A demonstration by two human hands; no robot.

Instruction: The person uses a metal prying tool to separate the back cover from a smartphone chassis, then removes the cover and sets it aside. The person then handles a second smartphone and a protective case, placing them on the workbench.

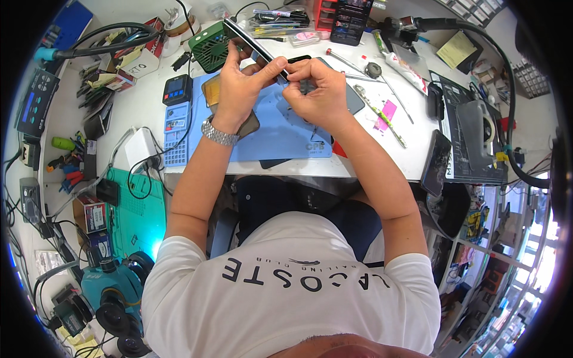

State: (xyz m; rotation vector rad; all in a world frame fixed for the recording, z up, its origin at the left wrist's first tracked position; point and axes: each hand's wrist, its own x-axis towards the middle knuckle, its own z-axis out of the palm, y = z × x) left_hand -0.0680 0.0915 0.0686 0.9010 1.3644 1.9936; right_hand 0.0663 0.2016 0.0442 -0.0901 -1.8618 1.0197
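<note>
A white shirt fills my near view, both arms reaching forward, left hand gripping a tilted phone above the blue mat, right hand curled at its near end, grip unclear.

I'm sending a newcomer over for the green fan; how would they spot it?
On the white table, find the blue mat. Just past its far left corner, near the left hand, sits the fan; its green grille distinguishes it from the black device nearby.
</note>
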